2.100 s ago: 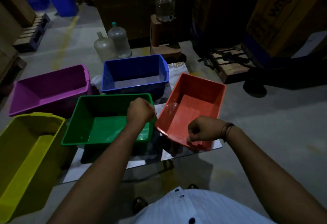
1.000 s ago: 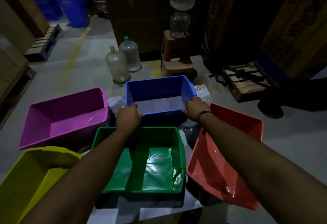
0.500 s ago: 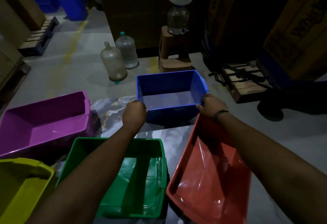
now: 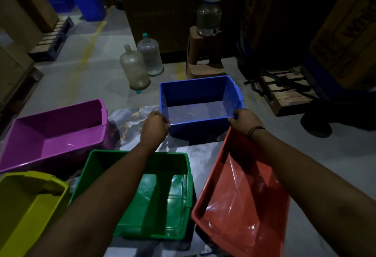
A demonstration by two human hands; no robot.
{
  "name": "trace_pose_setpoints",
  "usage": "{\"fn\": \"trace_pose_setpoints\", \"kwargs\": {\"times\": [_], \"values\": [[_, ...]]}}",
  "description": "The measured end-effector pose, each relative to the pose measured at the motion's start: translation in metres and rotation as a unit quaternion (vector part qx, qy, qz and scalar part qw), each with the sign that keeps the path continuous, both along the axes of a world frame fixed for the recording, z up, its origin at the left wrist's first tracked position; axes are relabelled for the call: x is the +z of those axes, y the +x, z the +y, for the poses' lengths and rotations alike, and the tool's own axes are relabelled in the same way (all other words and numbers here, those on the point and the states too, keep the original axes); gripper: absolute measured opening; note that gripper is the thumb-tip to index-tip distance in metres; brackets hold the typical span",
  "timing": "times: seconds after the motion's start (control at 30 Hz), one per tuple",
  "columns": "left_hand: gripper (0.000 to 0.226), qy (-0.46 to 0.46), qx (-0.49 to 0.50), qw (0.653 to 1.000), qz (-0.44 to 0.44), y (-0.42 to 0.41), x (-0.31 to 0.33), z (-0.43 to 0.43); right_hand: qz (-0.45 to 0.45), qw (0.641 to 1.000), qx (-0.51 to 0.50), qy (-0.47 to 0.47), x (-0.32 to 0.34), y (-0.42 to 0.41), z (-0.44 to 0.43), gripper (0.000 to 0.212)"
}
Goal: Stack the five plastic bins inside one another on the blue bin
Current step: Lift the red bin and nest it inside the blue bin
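Left hand (image 4: 155, 127) curled over the near left corner of the blue bin (image 4: 200, 102), fingers closed on its rim; right hand (image 4: 243, 121) gripping the near right corner the same way, a dark band on that wrist. Blue bin upright on the marbled tabletop (image 4: 130, 122), empty, far side close to the table's back edge.

Left of the blue bin, across a bare strip of tabletop: purple bin (image 4: 55, 132), open side up, left end running toward the frame edge. Nearer than the purple bin, at the far left: yellow bin (image 4: 26, 206), cut off by the left and bottom borders. Directly in front of the blue bin, apart from it: green bin (image 4: 162, 193), partly covered by the left forearm. Right of the green bin, just beside it: red bin (image 4: 240, 202), tilted, far corner hidden under the right wrist, near end overhanging or out of frame, hard to tell.

Beyond the blue bin on the floor: two clear water jugs (image 4: 140, 67). Surroundings dim, details murky.
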State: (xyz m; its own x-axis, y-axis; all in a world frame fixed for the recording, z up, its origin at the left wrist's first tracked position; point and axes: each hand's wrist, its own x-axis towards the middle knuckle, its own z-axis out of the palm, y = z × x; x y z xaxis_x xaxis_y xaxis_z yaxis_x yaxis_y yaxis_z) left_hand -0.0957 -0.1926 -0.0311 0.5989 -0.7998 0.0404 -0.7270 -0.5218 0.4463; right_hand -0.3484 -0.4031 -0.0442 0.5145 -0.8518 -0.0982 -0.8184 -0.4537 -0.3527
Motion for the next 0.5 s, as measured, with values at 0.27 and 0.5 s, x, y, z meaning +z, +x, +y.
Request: {"fn": "trace_pose_setpoints", "kwargs": {"times": [0.27,0.5], "values": [[0.013,-0.048,-0.006,0.998,0.036,-0.008,0.005,0.013,-0.078,0.995,0.002,-0.063,-0.008,-0.018,0.021,0.038],[0.013,-0.113,-0.032,0.993,0.013,-0.041,-0.001,0.033,-0.109,0.98,0.048,-0.157,0.003,-0.038,0.103,0.036]]}}
